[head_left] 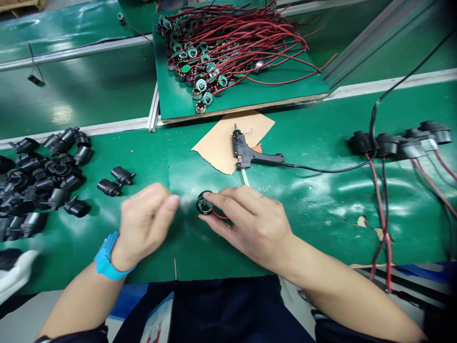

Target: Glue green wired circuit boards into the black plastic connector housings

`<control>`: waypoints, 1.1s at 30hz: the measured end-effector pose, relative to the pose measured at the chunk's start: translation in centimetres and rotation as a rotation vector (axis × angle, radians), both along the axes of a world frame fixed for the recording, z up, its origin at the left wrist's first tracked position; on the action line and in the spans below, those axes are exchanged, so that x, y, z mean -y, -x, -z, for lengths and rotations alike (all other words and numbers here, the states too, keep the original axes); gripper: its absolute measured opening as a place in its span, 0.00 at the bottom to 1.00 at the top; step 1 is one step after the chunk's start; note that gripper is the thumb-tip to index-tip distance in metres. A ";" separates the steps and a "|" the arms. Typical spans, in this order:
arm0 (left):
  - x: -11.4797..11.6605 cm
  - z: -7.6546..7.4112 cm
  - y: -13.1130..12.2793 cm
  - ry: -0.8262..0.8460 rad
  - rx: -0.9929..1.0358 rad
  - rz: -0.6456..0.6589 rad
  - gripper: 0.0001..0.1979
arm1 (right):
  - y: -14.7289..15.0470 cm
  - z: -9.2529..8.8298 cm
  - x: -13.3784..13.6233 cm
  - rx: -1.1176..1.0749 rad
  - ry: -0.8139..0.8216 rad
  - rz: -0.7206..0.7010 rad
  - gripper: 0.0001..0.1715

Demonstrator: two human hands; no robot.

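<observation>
My right hand [252, 221] pinches a small round black part with a green circuit disc [204, 204] against the green mat, its red wires running under my palm. My left hand [146, 221] hovers just left of it, blurred by motion, fingers curled with nothing visible in them; a blue band sits on that wrist. A black glue gun [250, 152] lies on a piece of brown cardboard [221, 140] just beyond my hands.
A pile of black plastic housings [39, 178] lies at the left, two loose ones [116, 181] nearer. A raised green board [250, 93] at the back holds many wired discs. Assembled housings with red wires [400, 143] lie at the right.
</observation>
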State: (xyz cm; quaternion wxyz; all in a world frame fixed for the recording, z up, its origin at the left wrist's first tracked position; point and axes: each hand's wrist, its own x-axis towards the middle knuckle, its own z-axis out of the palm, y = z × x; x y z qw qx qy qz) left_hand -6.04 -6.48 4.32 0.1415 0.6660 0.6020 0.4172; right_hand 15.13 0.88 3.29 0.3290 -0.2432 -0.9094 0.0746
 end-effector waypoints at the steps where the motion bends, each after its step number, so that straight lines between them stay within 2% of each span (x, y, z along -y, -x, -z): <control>1: 0.0 -0.2 0.4 -0.032 0.147 -0.092 0.20 | -0.2 -0.1 -0.2 -0.019 0.051 -0.002 0.12; 4: -0.8 -0.2 1.9 -0.130 0.499 -0.335 0.18 | -0.5 -0.3 -0.7 -0.087 0.163 -0.034 0.12; 7: -1.8 0.4 3.0 -0.123 0.652 -0.461 0.11 | -0.7 -0.6 -1.0 -0.124 0.205 -0.048 0.14; 10: -2.3 1.0 3.3 -0.148 0.736 -0.508 0.07 | -0.9 -1.0 -1.0 -0.141 0.208 -0.057 0.15; 13: -2.3 1.3 3.4 -0.146 0.783 -0.511 0.09 | -1.2 -1.6 -0.7 -0.138 0.176 -0.070 0.14; 16: -2.1 1.5 3.5 -0.137 0.738 -0.523 0.12 | -1.5 -2.4 0.1 -0.099 0.058 -0.031 0.14; 19: -1.6 1.5 3.2 -0.099 0.636 -0.524 0.14 | -2.7 -4.2 1.0 -0.029 -0.082 0.035 0.15; 22: -1.2 1.1 2.6 -0.060 0.620 -0.451 0.19 | -5.8 -7.0 1.7 0.126 -0.143 0.188 0.15; 24: -1.2 0.7 2.2 -0.090 0.677 -0.403 0.25 | -8.8 -8.8 1.8 0.235 -0.195 0.428 0.16; 26: -1.5 0.4 1.8 -0.124 0.743 -0.390 0.28 | -12.0 -9.9 1.2 0.315 -0.275 0.714 0.17; 28: -1.8 0.1 1.5 -0.111 0.790 -0.392 0.27 | -15.0 -9.6 -0.4 0.361 -0.304 0.910 0.19; 29: -1.8 0.1 1.5 -0.077 0.806 -0.387 0.25 | -16.3 -8.7 -1.6 0.362 -0.270 0.943 0.19; 31: -1.8 0.4 1.8 -0.019 0.832 -0.382 0.21 | -18.3 -6.2 -4.3 0.318 -0.115 1.016 0.20; 33: -1.4 1.2 2.6 0.013 0.782 -0.333 0.16 | -19.6 -3.1 -6.8 0.253 0.130 1.099 0.21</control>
